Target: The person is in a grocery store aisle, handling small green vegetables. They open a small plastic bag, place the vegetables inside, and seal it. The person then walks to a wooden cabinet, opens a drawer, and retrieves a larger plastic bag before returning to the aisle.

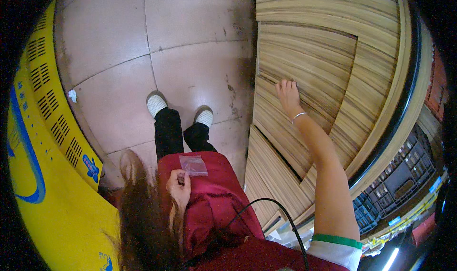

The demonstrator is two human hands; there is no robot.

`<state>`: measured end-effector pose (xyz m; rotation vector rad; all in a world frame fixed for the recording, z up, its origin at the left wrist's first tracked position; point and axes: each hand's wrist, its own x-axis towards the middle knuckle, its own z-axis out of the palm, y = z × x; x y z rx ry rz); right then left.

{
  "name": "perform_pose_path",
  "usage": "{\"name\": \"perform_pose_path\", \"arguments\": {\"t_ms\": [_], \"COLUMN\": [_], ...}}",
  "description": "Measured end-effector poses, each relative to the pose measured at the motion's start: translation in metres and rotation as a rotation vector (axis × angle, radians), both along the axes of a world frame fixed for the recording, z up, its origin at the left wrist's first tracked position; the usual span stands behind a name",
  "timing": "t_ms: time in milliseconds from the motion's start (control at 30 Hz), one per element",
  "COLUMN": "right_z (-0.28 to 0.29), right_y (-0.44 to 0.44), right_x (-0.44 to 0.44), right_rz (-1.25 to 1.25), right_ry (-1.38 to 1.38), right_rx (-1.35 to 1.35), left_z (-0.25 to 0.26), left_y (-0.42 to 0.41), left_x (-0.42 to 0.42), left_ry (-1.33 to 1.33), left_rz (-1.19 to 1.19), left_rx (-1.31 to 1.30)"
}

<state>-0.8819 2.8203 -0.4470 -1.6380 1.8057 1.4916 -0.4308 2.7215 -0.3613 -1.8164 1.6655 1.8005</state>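
My left hand (pixel 179 189) is in front of the dark red apron (pixel 217 181), its thumb and fingers pinching the edge of a small clear plastic bag (pixel 194 165). The bag lies flat against the cloth and looks to have nothing in it. My right arm reaches out to a wood-grain cabinet (pixel 375 74). At the seam between two cabinet doors, my right hand (pixel 288 96) has its fingers curled over the edge of the nearer cabinet door (pixel 285 135). The fingertips are partly hidden there. A dark gap shows along this door's near side.
A yellow chest (pixel 68 206) with slotted vents and printed writing stands on the left. Dark plastic crates (pixel 403 178) are beyond the countertop edge (pixel 410 103) at right. A black cable (pixel 282 206) loops before me. White crumpled paper (pixel 73 95) lies on the tiled floor (pixel 110 117).
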Motion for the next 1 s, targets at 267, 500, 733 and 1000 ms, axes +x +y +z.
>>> {"name": "perform_pose_path", "arguments": {"t_ms": [267, 500, 733, 1000], "right_z": [-0.003, 0.011, -0.018, 0.01], "right_y": [0.002, -0.005, 0.022, 0.009], "right_x": [0.005, 0.01, 0.001, 0.021], "right_rz": [-0.073, -0.055, -0.064, -0.068], "right_ry": [0.033, 0.032, 0.046, -0.083], "right_rx": [-0.088, 0.024, -0.04, -0.235], "left_z": [0.003, -0.001, -0.006, 0.0], "left_y": [0.007, 0.015, 0.025, 0.043], "left_x": [-0.003, 0.005, 0.008, 0.004], "left_ry": [-0.063, -0.054, -0.034, -0.008], "left_rz": [-0.027, -0.108, -0.116, 0.006], "left_rx": [-0.029, -0.066, -0.073, -0.123]}}
